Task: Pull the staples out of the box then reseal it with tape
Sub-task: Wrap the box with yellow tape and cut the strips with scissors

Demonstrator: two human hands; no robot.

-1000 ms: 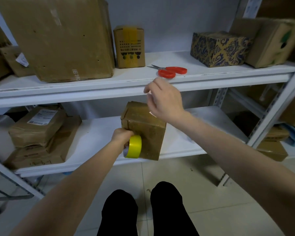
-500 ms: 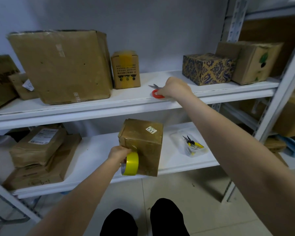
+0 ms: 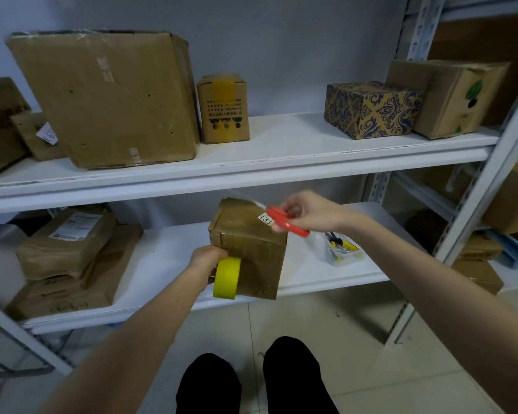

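Note:
A small brown cardboard box [image 3: 251,249] with a white "131" sticker stands at the front edge of the lower shelf [image 3: 168,264]. My left hand [image 3: 207,261] grips a yellow tape roll [image 3: 226,277] held against the box's front left side. My right hand [image 3: 308,212] holds red-handled scissors [image 3: 286,222] over the box's top right corner; their blades point up and left near a strand of clear tape. Yellow-handled pliers [image 3: 340,246] lie in a clear tray to the right of the box.
The upper shelf [image 3: 281,150] carries a large brown carton [image 3: 108,97], a small yellow-taped box [image 3: 223,109], a patterned box [image 3: 371,109] and another carton [image 3: 449,97]. Stacked parcels [image 3: 69,255] lie at the lower shelf's left. A shelf post [image 3: 485,180] stands at right. Tiled floor and my legs are below.
My right hand picked the red scissors off the upper shelf and brought them down to the box's top right corner. The left hand stayed on the tape roll.

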